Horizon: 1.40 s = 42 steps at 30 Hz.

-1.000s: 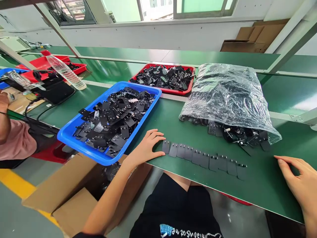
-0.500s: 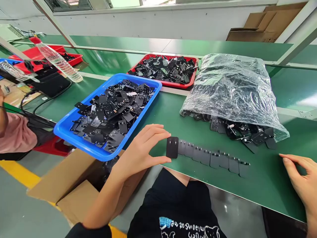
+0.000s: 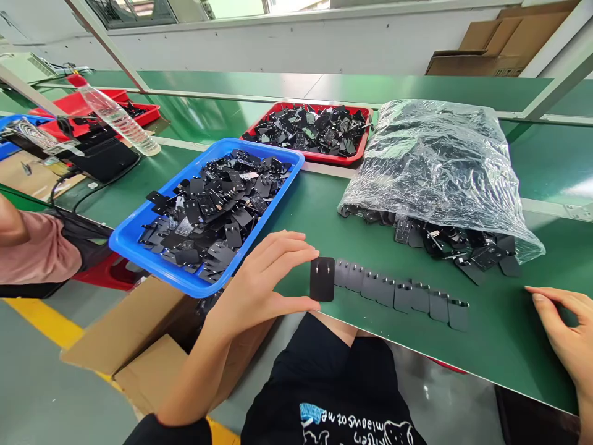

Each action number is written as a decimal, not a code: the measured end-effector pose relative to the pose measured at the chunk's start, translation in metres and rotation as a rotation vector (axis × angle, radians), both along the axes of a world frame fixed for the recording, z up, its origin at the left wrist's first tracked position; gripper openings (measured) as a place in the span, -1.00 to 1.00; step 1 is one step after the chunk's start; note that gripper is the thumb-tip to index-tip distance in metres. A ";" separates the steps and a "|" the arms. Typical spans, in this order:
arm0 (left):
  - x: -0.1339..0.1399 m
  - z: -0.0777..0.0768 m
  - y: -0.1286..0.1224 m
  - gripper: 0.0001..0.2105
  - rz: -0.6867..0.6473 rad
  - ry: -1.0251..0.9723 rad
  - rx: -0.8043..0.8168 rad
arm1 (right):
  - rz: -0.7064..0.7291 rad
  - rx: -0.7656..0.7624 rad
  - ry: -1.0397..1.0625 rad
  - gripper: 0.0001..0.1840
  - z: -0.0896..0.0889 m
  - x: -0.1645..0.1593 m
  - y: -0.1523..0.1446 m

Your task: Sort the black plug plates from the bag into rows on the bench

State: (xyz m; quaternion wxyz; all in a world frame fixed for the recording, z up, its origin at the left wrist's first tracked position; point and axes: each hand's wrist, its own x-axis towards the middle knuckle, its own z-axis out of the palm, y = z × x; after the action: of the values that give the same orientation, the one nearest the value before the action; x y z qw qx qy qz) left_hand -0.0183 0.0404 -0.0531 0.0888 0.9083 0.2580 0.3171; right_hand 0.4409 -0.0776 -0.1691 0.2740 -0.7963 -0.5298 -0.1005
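Observation:
Thumb and fingertips of my left hand [image 3: 259,281] pinch a black plug plate [image 3: 322,281] by its top and bottom edges. Two small metal pins show on its face. The plate stands at the left end of an overlapping row of similar black plates [image 3: 384,290], their pins along the upper edge. Farther right, my right hand [image 3: 567,327] rests by the table edge. Its thumb and index finger are drawn together, with nothing visible in them.
A blue tray [image 3: 121,247] heaped with black plates lies left, with a red tray [image 3: 361,154] of more behind it. A clear plastic bag [image 3: 440,167] spills pieces at right. A bottle [image 3: 120,120], an open cardboard box [image 3: 125,334] and another person's arm [image 3: 12,225] are at left.
My left hand and its plate have barely moved; the plate looks slightly larger. The row and right hand hold their places. The view has shifted a little.

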 end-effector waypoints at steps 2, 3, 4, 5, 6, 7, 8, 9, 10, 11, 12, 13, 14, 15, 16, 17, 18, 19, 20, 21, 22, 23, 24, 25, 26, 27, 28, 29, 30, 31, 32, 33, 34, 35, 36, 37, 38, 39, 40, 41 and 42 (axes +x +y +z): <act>0.001 0.001 -0.002 -0.44 -0.007 -0.005 0.008 | -0.001 0.004 -0.002 -0.57 -0.001 0.001 -0.001; 0.002 0.002 -0.002 -0.44 -0.012 -0.009 0.009 | -0.003 0.004 0.000 -0.57 -0.002 0.002 -0.001; 0.002 0.003 -0.002 -0.43 -0.015 -0.012 0.010 | -0.006 0.004 0.003 -0.57 -0.002 0.002 -0.001; 0.003 0.003 -0.003 -0.43 -0.018 -0.013 0.010 | -0.008 0.003 0.009 -0.57 -0.002 0.002 -0.001; 0.002 0.004 -0.003 -0.42 -0.018 -0.013 0.008 | -0.012 0.000 0.017 -0.57 -0.002 0.002 -0.001; 0.002 0.004 -0.004 -0.42 -0.017 -0.012 0.007 | -0.019 -0.004 0.025 -0.57 -0.002 0.002 0.000; 0.001 0.004 -0.005 -0.41 -0.014 -0.010 0.006 | -0.027 -0.010 0.034 -0.58 -0.003 0.002 0.000; 0.000 0.004 -0.007 -0.42 -0.010 -0.009 0.006 | -0.036 -0.019 0.042 -0.58 -0.003 0.002 0.000; -0.001 0.004 -0.010 -0.42 -0.006 -0.010 0.007 | -0.045 -0.025 0.049 -0.59 -0.003 0.002 0.000; -0.001 0.004 -0.013 -0.43 -0.003 -0.011 0.005 | -0.052 -0.027 0.054 -0.59 -0.003 0.003 0.000; -0.001 0.003 -0.014 -0.44 -0.002 -0.001 -0.007 | -0.054 -0.025 0.056 -0.58 -0.004 0.003 -0.001; 0.002 0.003 -0.013 -0.47 -0.010 0.025 -0.034 | -0.053 -0.023 0.058 -0.58 -0.004 0.004 -0.001; 0.006 0.003 -0.008 -0.49 -0.026 0.065 -0.065 | -0.051 -0.026 0.061 -0.57 -0.004 0.004 -0.001; 0.011 0.005 0.001 -0.52 -0.036 0.102 -0.080 | -0.050 -0.032 0.066 -0.57 -0.004 0.005 -0.001; 0.019 0.008 0.016 -0.55 -0.021 0.126 -0.074 | -0.048 -0.040 0.073 -0.57 -0.004 0.005 0.000; 0.028 0.013 0.035 -0.55 -0.003 0.139 -0.043 | -0.050 -0.046 0.081 -0.57 -0.003 0.005 0.000; 0.037 0.021 0.057 -0.56 0.114 0.078 0.050 | -0.054 -0.051 0.090 -0.56 -0.002 0.004 0.001; 0.045 0.030 0.080 -0.52 0.257 0.026 0.116 | -0.059 -0.054 0.101 -0.56 -0.001 0.003 0.001; 0.052 0.040 0.103 -0.44 0.358 0.003 0.153 | -0.065 -0.054 0.115 -0.55 0.000 0.002 0.002; 0.056 0.049 0.122 -0.37 0.410 0.005 0.173 | -0.069 -0.055 0.131 -0.55 0.002 0.001 0.002; 0.058 0.057 0.136 -0.37 0.435 0.005 0.185 | -0.071 -0.055 0.150 -0.54 0.003 0.000 0.002; 0.056 0.061 0.143 -0.37 0.424 0.017 0.186 | -0.069 -0.054 0.168 -0.54 0.003 -0.001 0.002; 0.053 0.061 0.143 -0.36 0.391 0.029 0.168 | -0.064 -0.050 0.181 -0.54 0.003 -0.001 0.002; 0.047 0.056 0.137 -0.36 0.338 0.052 0.131 | -0.058 -0.046 0.189 -0.55 0.003 0.000 0.002; 0.040 0.047 0.126 -0.32 0.264 0.092 0.073 | -0.054 -0.042 0.191 -0.55 0.002 0.000 0.002; 0.032 0.033 0.113 -0.33 0.179 0.172 -0.032 | -0.051 -0.040 0.190 -0.55 0.001 0.001 0.002; 0.024 0.016 0.099 -0.36 0.100 0.264 -0.148 | -0.049 -0.041 0.190 -0.55 0.000 0.002 0.002; 0.016 -0.001 0.084 -0.36 0.056 0.340 -0.251 | -0.049 -0.042 0.187 -0.54 -0.001 0.003 0.002; 0.010 -0.019 0.071 -0.32 0.047 0.391 -0.324 | -0.052 -0.040 0.181 -0.54 -0.002 0.003 0.002; 0.004 -0.034 0.059 -0.32 0.054 0.405 -0.370 | -0.052 -0.039 0.173 -0.53 -0.002 0.003 0.002; 0.000 -0.047 0.049 -0.33 0.067 0.404 -0.407 | -0.050 -0.037 0.164 -0.52 -0.002 0.002 0.003; -0.002 -0.056 0.042 -0.34 0.087 0.389 -0.432 | -0.049 -0.036 0.155 -0.52 -0.001 0.002 0.003; -0.003 -0.063 0.037 -0.35 0.103 0.367 -0.450 | -0.051 -0.034 0.147 -0.51 0.001 0.001 0.003; -0.003 -0.066 0.035 -0.36 0.114 0.350 -0.465 | -0.052 -0.034 0.141 -0.51 0.002 0.000 0.003; -0.002 -0.068 0.033 -0.36 0.120 0.339 -0.478 | -0.054 -0.036 0.146 -0.51 0.003 -0.001 0.003; -0.001 -0.068 0.033 -0.38 0.118 0.336 -0.491 | -0.060 -0.039 0.154 -0.51 0.004 -0.001 0.002; 0.001 -0.068 0.033 -0.39 0.113 0.340 -0.502 | -0.067 -0.043 0.166 -0.51 0.004 -0.001 0.002; 0.003 -0.068 0.034 -0.42 0.109 0.348 -0.511 | -0.072 -0.051 0.179 -0.51 0.004 -0.001 0.002; 0.005 -0.069 0.034 -0.44 0.108 0.356 -0.518 | -0.077 -0.055 0.190 -0.51 0.003 0.000 0.002; 0.006 -0.070 0.035 -0.46 0.110 0.358 -0.519 | -0.079 -0.058 0.196 -0.52 0.002 0.001 0.002; 0.007 -0.073 0.035 -0.48 0.113 0.353 -0.515 | -0.078 -0.059 0.194 -0.52 0.001 0.002 0.001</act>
State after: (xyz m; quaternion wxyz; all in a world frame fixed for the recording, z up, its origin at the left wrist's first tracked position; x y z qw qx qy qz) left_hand -0.0112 0.0751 -0.1256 0.2520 0.8811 0.3915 0.0834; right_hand 0.4431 -0.0762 -0.1681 0.2963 -0.8299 -0.4723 -0.0178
